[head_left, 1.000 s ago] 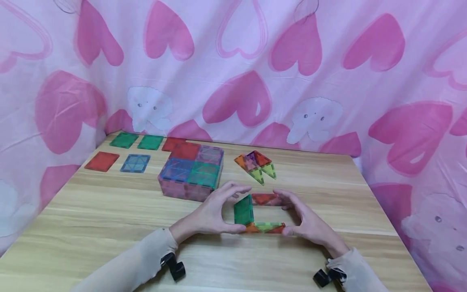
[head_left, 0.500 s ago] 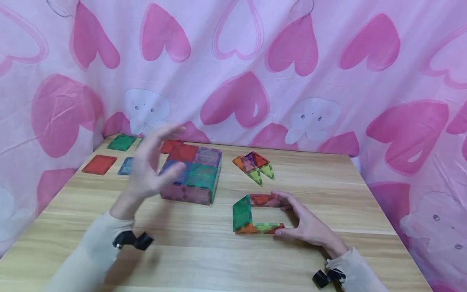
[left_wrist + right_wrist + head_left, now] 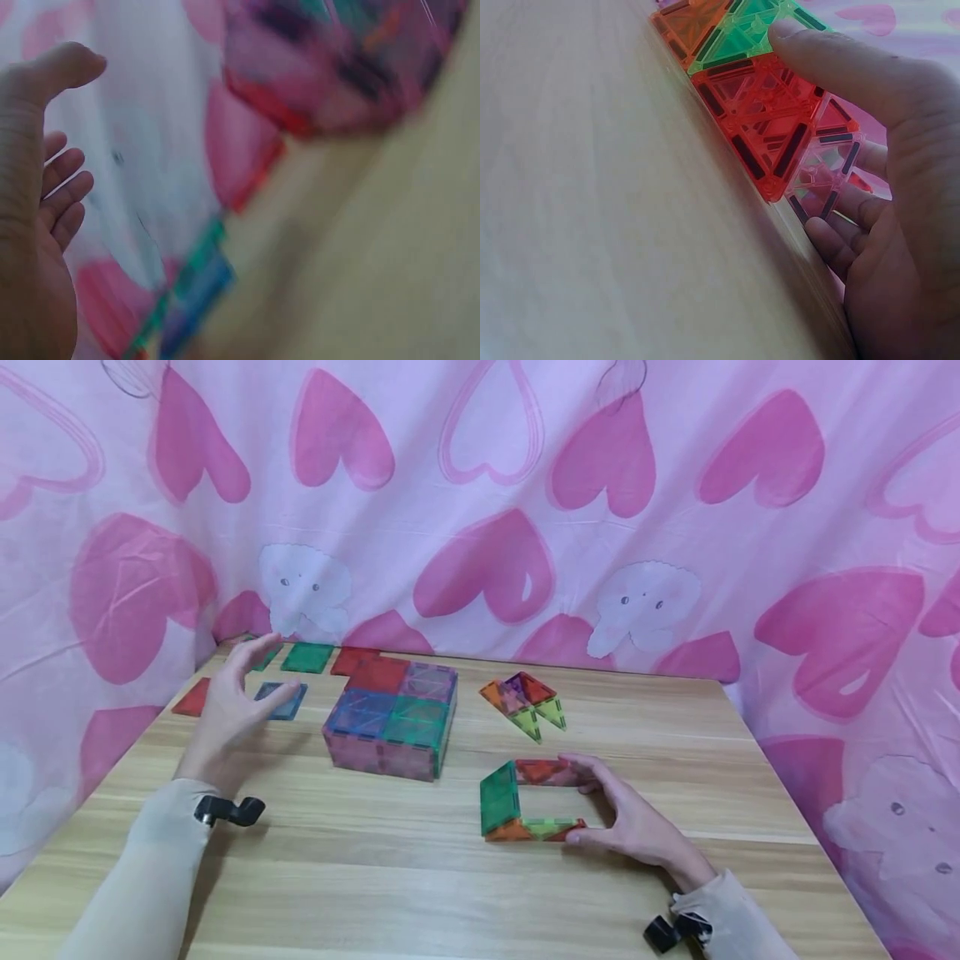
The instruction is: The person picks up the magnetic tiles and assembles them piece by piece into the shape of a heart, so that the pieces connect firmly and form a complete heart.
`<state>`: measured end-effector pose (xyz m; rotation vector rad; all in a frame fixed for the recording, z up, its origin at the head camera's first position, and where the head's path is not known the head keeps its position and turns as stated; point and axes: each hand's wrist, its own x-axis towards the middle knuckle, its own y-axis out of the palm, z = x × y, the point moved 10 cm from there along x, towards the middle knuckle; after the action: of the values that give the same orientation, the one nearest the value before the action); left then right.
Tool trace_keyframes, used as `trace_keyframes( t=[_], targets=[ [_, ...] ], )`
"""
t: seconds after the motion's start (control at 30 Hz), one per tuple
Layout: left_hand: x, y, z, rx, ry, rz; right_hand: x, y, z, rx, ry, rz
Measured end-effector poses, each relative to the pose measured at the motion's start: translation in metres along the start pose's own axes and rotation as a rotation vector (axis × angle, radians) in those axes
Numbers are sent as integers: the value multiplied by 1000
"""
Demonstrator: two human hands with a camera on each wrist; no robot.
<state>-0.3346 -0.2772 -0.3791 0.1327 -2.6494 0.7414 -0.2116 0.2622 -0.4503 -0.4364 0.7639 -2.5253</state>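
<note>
Left hand (image 3: 228,710) off tile frame (image 3: 525,800), now swung to 10 o'clock, fingers spread, empty, over blue tile (image 3: 281,700); right hand (image 3: 626,814) stays pinching frame's open end at counter (image 3: 420,877) centre; frame apparently needs another tile.

A wooden table (image 3: 420,893) stood against a pink heart-printed curtain (image 3: 495,502). A closed box of coloured tiles (image 3: 392,718) sat near its middle, a small triangle cluster (image 3: 525,700) just to its right.
</note>
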Motion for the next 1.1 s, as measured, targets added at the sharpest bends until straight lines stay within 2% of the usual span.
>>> trace_keyframes(
  t=[0.1, 0.2, 0.37, 0.53, 0.7, 0.83, 0.97, 1.1],
  targets=[
    [-5, 5, 30, 50, -89, 71, 0, 0, -1, 12, 14, 2],
    [-8, 8, 47, 126, -112, 130, 1, 1, 0, 20, 20, 7],
    [-9, 20, 64, 277, -127, 260, 1, 1, -1, 23, 18, 11],
    [-10, 30, 70, 340, -123, 356, 0, 1, -3, 19, 9, 13],
    [-11, 33, 65, 378, -68, 401, 0, 1, -2, 9, 8, 11],
    [-12, 28, 62, 382, -53, 412, 0, 1, -2, 19, 24, 8],
    [-14, 21, 64, 365, -87, 396, 0, 0, -2, 29, 32, 8],
    [-15, 15, 71, 309, -157, 348, 1, 0, -3, 23, 30, 7]
  ],
)
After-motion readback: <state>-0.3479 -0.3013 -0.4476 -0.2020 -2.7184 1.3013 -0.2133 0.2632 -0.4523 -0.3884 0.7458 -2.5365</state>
